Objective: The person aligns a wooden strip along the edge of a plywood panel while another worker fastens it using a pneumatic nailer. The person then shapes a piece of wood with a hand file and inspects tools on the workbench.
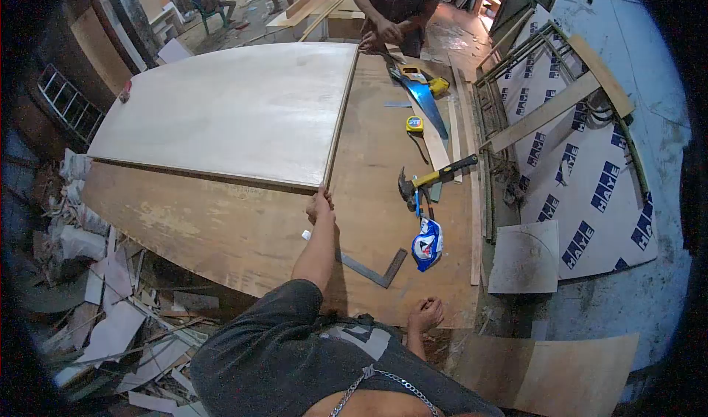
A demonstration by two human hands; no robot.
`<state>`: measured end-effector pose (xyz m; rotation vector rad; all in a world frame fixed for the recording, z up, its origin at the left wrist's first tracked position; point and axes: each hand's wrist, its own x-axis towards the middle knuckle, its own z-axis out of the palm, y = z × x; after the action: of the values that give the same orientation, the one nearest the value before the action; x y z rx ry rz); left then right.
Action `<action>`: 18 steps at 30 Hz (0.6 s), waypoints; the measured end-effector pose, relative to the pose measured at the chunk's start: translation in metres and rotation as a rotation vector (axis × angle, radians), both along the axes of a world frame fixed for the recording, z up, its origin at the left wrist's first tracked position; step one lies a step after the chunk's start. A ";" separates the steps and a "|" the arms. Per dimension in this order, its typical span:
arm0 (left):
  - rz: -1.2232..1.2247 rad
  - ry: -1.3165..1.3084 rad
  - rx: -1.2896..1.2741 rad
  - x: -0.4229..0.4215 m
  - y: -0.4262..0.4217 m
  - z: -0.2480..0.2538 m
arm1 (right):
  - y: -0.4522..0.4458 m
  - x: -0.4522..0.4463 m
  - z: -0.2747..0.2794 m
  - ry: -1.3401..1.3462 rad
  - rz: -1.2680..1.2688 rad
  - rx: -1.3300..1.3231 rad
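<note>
A large white panel (236, 111) with a thin wooden edge lies on a brown plywood worktop (221, 214). My left hand (320, 204) is closed on the panel's near right corner. Close to the worktop's front edge, my right hand (426, 314) is curled closed; whatever its fingers may hold is hidden. Between my hands lies a carpenter's square (376, 271) with a dark handle. To its right is a blue and white packet (427, 245). Beyond that rest a yellow-handled hammer (435, 179), a yellow tape measure (414, 125) and a handsaw (424, 92).
Across the worktop a person (402, 8) stands with their hands near the panel's far corner. A yellow tool (438, 86) lies by the saw. Scrap boards (122, 325) are heaped at left. Printed sheeting (582, 188) and a metal frame (523, 56) stand at right.
</note>
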<state>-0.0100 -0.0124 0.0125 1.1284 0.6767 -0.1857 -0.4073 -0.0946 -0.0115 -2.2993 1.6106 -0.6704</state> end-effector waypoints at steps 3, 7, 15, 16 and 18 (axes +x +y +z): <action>0.031 0.003 0.014 -0.002 -0.001 0.005 | -0.001 0.000 -0.007 -0.006 -0.001 -0.031; -0.021 -0.022 -0.023 0.007 0.003 -0.019 | -0.001 0.000 -0.002 0.039 0.001 0.008; 0.027 0.016 0.041 0.008 -0.002 -0.021 | 0.000 0.001 0.005 0.043 -0.019 0.050; 0.010 -0.019 -0.043 0.014 0.000 -0.035 | 0.000 0.001 0.005 0.030 -0.023 0.051; -0.005 -0.054 -0.127 0.014 0.001 -0.037 | 0.000 0.001 0.004 0.021 -0.017 0.042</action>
<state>0.0045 -0.0118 -0.0240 1.0100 0.6056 -0.1994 -0.4066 -0.0943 -0.0076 -2.2725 1.6388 -0.6122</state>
